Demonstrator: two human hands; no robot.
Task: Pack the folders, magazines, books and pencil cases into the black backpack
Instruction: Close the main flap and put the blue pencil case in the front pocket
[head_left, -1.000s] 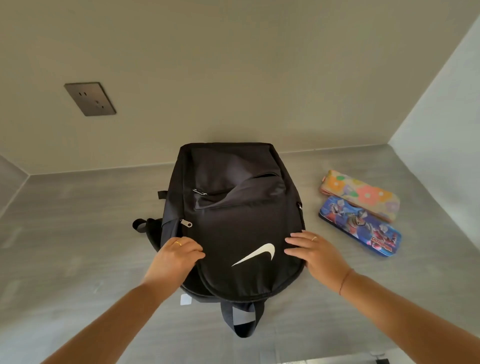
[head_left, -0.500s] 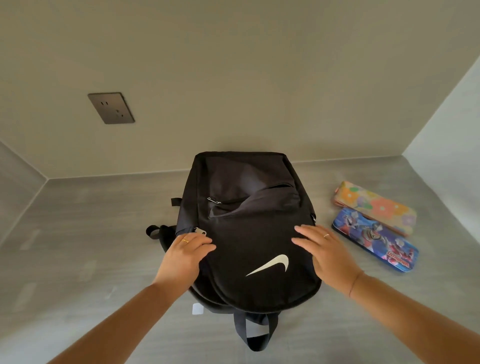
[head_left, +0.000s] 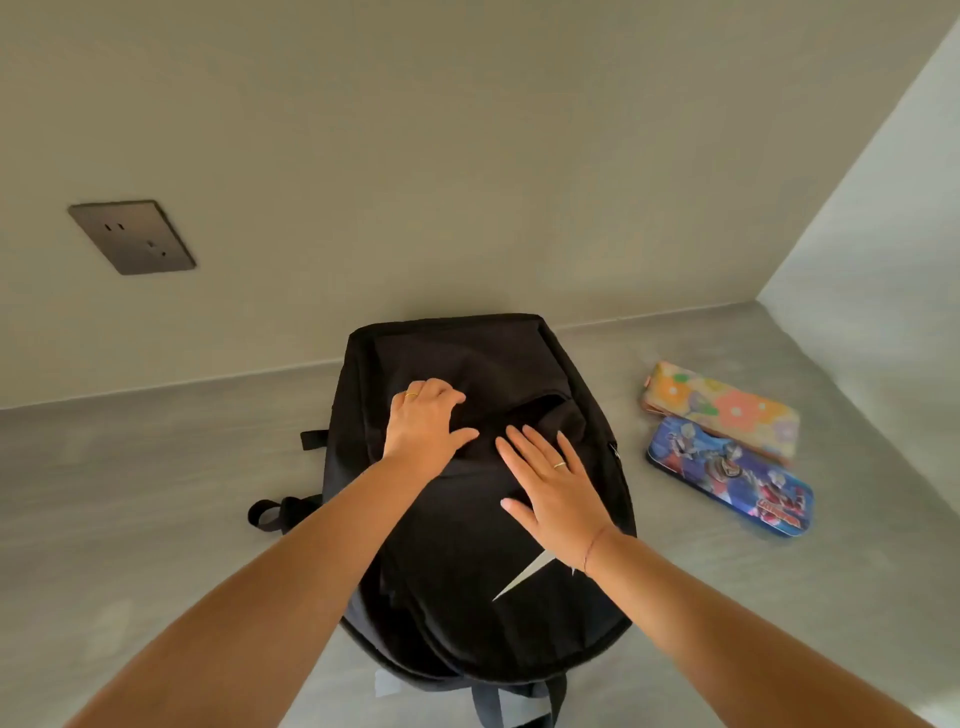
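Note:
The black backpack (head_left: 467, 597) with a white swoosh lies flat on the grey surface, front side up. Its front pocket gapes a little near the top. My left hand (head_left: 423, 426) rests at the left end of that pocket opening, fingers curled where the zipper pull was; whether it pinches the pull is hidden. My right hand (head_left: 553, 486) lies flat on the fabric just below the pocket, fingers spread. To the right of the bag lie a floral pencil case (head_left: 722, 408) and a blue cartoon pencil case (head_left: 730, 475), side by side.
A grey surface (head_left: 130, 493) runs to a beige wall behind and a pale wall on the right. A dark wall socket (head_left: 132, 236) sits at the upper left. Bag straps (head_left: 275, 512) stick out to the left, and a handle loop (head_left: 519, 706) at the near edge.
Both hands have moved from the near sides of the backpack up to its front pocket. My left hand went to the pocket's left end, my right hand to the middle.

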